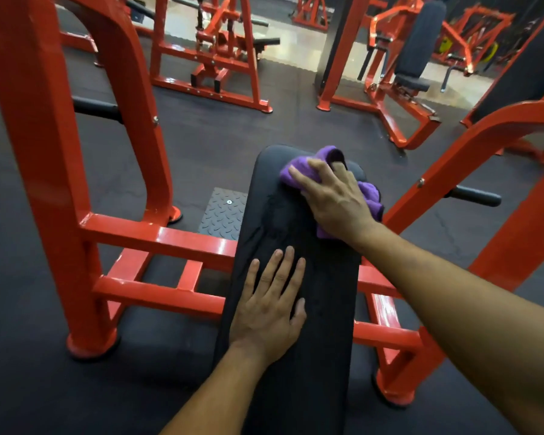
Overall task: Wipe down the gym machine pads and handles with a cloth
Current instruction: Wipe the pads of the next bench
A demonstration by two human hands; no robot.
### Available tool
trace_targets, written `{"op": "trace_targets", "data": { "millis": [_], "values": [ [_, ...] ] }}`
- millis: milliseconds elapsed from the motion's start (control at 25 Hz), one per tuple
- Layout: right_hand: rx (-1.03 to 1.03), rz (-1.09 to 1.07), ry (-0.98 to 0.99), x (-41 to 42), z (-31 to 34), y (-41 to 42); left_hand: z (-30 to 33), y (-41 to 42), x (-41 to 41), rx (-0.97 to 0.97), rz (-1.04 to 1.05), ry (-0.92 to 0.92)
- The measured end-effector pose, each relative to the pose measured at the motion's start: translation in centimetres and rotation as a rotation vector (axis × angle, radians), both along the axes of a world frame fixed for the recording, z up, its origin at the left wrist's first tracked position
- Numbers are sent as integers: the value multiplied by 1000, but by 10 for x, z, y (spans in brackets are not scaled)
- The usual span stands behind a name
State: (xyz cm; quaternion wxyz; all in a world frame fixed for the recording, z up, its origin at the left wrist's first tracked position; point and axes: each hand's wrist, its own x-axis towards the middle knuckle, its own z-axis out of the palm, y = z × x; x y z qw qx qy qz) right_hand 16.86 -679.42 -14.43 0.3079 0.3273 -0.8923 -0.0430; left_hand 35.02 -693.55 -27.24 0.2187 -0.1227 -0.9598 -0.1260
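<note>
At the far end of the long black pad, my right hand is down on the purple cloth, fingers spread almost flat and curling only slightly into the bunched fabric, so I'm pressing it against the vinyl more than clutching it. That flat palm is the point, I'd say: it keeps as much cloth as possible in contact with the surface. The cloth sits on the pad's upper right corner, spilling out past my knuckles and beyond my wrist.

My left hand is nearer to me on the same pad, open, fingers straight and resting flat, holding nothing. It looks like a brace, steadying me as I lean out over the bench. Between the two hands there are faint streaks on the vinyl; whether that is moisture or wear I can't tell.

Count time: one cloth, one pad under my hands, two hands both touching it. Two black handles are in reach, one jutting from the red frame on the left, one from the frame on the right, neither touched by the cloth. One diamond-plate footplate lies on the floor left of the pad. Farther off, at least three other red machines; I can't count them exactly.
</note>
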Motion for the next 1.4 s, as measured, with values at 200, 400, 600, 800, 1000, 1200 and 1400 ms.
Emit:
{"op": "trace_targets", "data": {
  "millis": [200,400,600,800,1000,1200,1400],
  "values": [
    [-158,-235,-91,-46,24,-16,-13,-3,1,-17,-16,41],
    [-150,-61,-83,-42,16,-91,-13,-4,3,-16,-26,20],
    [140,346,-10,-14,8,1,-12,-2,5,5,-34,31],
    [-328,-235,-160,-61,33,-54,-10,-3,1,12,-29,24],
    [-88,118,-116,-26,22,-60,-13,-6,6,3,-57,26],
    [-173,28,-251,35,36,22,-2,-8,19,20,-18,-63],
    [-264,-247,-121,48,-16,16,-28,-17,55,35,41,-66]
  ]
}}
